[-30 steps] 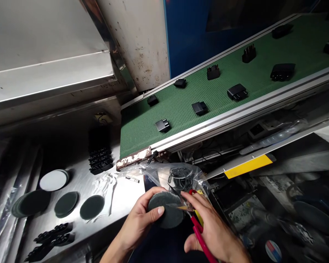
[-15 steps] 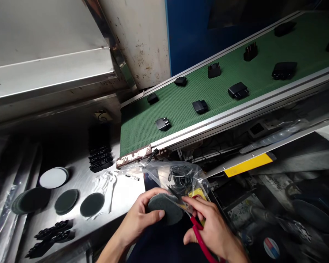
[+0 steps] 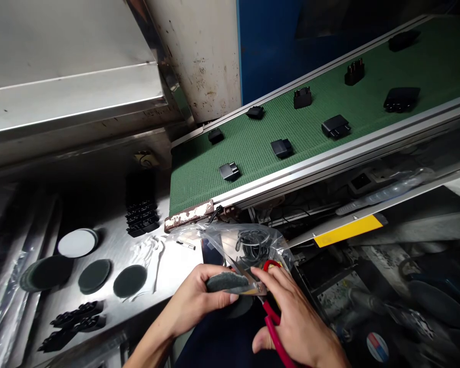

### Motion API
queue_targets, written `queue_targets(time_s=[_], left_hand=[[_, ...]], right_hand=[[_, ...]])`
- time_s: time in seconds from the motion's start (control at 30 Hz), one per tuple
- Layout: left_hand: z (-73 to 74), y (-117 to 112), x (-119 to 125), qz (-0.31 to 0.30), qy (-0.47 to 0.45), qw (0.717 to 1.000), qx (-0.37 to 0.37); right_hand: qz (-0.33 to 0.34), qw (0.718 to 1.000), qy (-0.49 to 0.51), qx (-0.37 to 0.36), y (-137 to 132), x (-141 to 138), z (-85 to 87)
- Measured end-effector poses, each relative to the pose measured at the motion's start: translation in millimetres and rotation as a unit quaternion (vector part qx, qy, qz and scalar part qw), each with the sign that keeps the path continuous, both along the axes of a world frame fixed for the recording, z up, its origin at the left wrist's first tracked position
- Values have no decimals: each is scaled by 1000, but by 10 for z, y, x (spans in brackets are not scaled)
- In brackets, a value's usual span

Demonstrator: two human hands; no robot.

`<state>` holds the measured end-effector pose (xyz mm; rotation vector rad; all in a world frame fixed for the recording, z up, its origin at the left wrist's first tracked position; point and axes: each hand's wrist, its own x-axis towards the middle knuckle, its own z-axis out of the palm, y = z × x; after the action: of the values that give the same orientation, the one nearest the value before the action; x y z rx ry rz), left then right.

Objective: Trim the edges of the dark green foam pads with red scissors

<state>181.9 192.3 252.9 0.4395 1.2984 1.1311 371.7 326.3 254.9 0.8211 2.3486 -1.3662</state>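
My left hand (image 3: 193,301) pinches a dark green abrasive fibre disc (image 3: 226,282), which shows almost edge-on between thumb and fingers. My right hand (image 3: 293,319) grips red-handled scissors (image 3: 272,319), whose steel blades reach the disc's edge. A dark part of the disc seems to hang below my left hand, partly hidden against my dark clothing. I cannot tell whether the disc is cut through.
A clear plastic bag (image 3: 249,244) with coiled dark cable lies just beyond my hands. Further back, a green mesh conveyor belt (image 3: 260,140) carries several black connectors. To the left, a stainless steel table (image 3: 172,266) holds several discs and stacked black parts.
The disc has turned from facing me to nearly edge-on in my left hand. The scissor blades now sit at its edge. The whole view has shifted slightly.
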Motion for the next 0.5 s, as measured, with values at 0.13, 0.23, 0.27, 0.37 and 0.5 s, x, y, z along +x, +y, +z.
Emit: queue_targets(time_s=[0.13, 0.23, 0.27, 0.37, 0.5], left_hand=[[25, -7, -11, -6, -15, 1000, 11], [35, -10, -17, -9, -24, 1000, 18], [34, -12, -15, -7, -25, 1000, 18], [23, -26, 1, -1, -34, 999, 7], [11, -39, 18, 5, -43, 999, -8]], right_hand=[[-29, 999, 7, -11, -14, -2, -37], [-47, 998, 18, -27, -18, -4, -44], [-50, 998, 20, -33, -17, -7, -40], [-49, 997, 25, -49, -14, -17, -25], [-48, 997, 22, -52, -13, -15, -20]])
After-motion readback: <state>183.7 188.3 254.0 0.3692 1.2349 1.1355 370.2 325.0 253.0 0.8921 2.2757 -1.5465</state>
